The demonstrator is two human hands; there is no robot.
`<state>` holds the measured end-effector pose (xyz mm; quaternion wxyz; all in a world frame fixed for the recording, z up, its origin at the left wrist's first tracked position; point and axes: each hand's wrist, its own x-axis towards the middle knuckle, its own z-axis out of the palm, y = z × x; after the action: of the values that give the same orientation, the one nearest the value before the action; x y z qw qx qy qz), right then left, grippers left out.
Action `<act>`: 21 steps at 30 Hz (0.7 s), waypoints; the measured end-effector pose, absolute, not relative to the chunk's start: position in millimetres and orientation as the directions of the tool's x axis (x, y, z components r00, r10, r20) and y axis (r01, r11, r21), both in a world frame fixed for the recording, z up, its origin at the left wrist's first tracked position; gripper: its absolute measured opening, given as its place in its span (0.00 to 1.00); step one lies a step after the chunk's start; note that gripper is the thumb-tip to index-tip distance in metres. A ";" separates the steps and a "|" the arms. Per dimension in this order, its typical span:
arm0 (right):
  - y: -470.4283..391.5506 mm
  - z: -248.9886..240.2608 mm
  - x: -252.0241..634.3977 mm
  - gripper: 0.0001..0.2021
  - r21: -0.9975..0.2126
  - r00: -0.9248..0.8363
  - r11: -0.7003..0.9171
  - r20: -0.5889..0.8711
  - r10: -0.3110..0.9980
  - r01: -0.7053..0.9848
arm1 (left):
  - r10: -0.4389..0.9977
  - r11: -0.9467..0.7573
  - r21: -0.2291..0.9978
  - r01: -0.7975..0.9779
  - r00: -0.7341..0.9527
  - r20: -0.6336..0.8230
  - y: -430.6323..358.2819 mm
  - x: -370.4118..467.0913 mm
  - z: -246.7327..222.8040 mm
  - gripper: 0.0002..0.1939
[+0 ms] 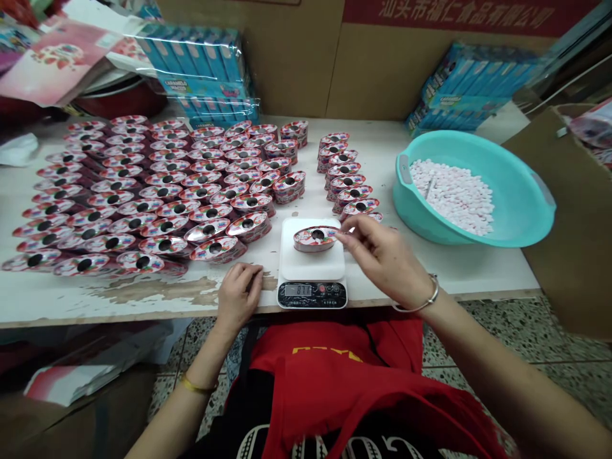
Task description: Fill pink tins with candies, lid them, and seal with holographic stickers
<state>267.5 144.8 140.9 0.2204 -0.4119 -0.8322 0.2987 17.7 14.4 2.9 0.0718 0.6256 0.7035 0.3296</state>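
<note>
A small white digital scale (312, 268) stands near the table's front edge, its display lit with digits. On its platform rests an oval red-and-white container (315, 238) with a dark round hole in its top. My right hand (382, 255) is at the container's right end, thumb and forefinger pinched together; what is between them, if anything, is too small to make out. My left hand (240, 290) rests on the table edge left of the scale, its fingers curled in and nothing visible in them. Rows of matching oval containers (165, 226) cover the table's left side.
A shorter column of the same containers (348, 180) stands behind the scale. To the right is a turquoise basin (516, 204) holding small white-pink candies (454, 194). Wrapped blue boxes (205, 70) and a large cardboard box (296, 57) line the back. Another cardboard box (549, 236) is at right.
</note>
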 end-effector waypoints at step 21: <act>244.0 75.5 430.0 0.24 -0.128 -0.019 0.108 0.553 0.833 0.986 | 0.869 -0.397 0.359 0.845 0.221 0.442 191.2 46.6 109.2 0.21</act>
<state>430.0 244.0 75.5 0.2574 -0.6512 -0.6983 -0.1482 46.6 191.2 109.2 0.0207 0.7810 0.5486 0.2977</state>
